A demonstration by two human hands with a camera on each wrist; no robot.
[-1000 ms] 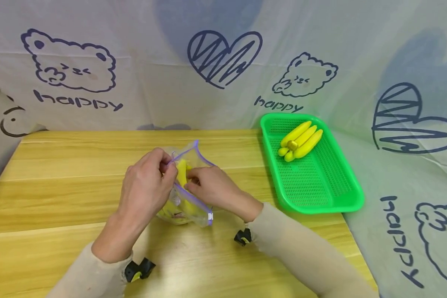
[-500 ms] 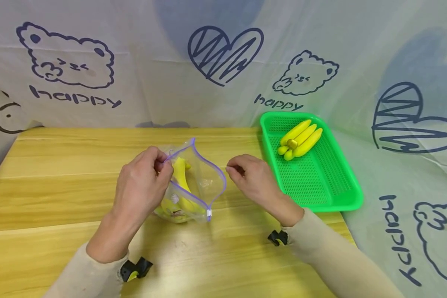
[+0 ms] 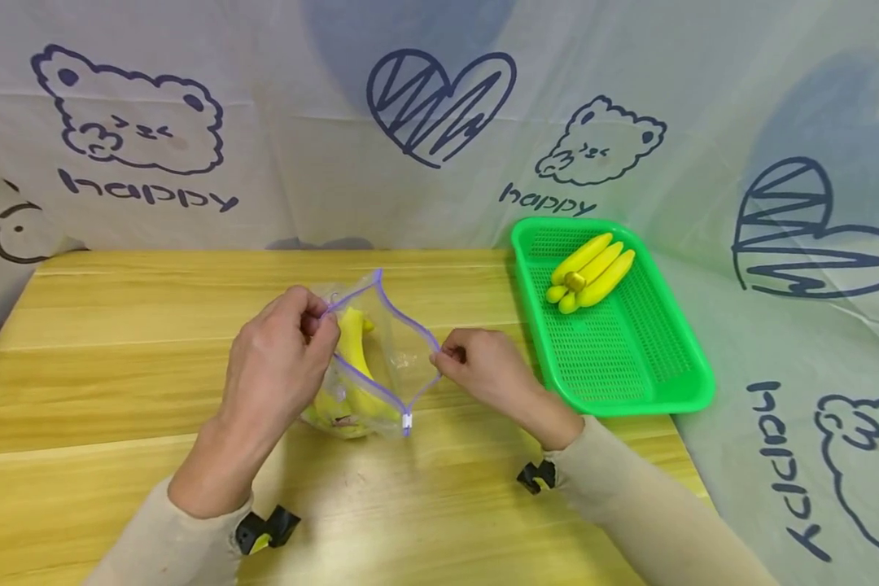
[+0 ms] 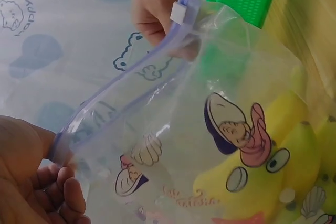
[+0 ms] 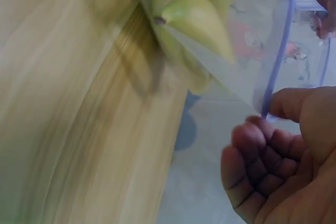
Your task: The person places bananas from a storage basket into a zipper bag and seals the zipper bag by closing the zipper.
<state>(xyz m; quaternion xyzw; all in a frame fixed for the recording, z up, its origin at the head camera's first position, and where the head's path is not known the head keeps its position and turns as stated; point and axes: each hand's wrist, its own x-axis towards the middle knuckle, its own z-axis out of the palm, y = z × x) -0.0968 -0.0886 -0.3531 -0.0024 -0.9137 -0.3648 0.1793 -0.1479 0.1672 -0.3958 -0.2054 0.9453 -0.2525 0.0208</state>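
A clear zip bag (image 3: pixel 403 342) with purple edging and a white slider stands with its mouth spread wide. Yellow bananas (image 3: pixel 355 342) lie inside it, showing through the printed plastic in the left wrist view. My left hand (image 3: pixel 282 350) pinches the near-left edge of the mouth between thumb and fingers. On the opposite side, my right hand (image 3: pixel 487 366) pinches the purple rim; in the right wrist view its thumb and forefinger meet on that edge while the other fingers curl below. The bag's lower part is partly hidden by my left hand.
A green plastic basket (image 3: pixel 593 366) sits at the table's right edge, with a bunch of yellow bananas (image 3: pixel 593 273) toward its far end. Behind the wooden table (image 3: pixel 154 342) hangs a pale cloth (image 3: pixel 300 122) printed with hearts and bears.
My right hand has come out of the bag, moved right, then gone back slightly left and taken hold of the rim. The bag's mouth has widened. My left hand keeps its pinch.
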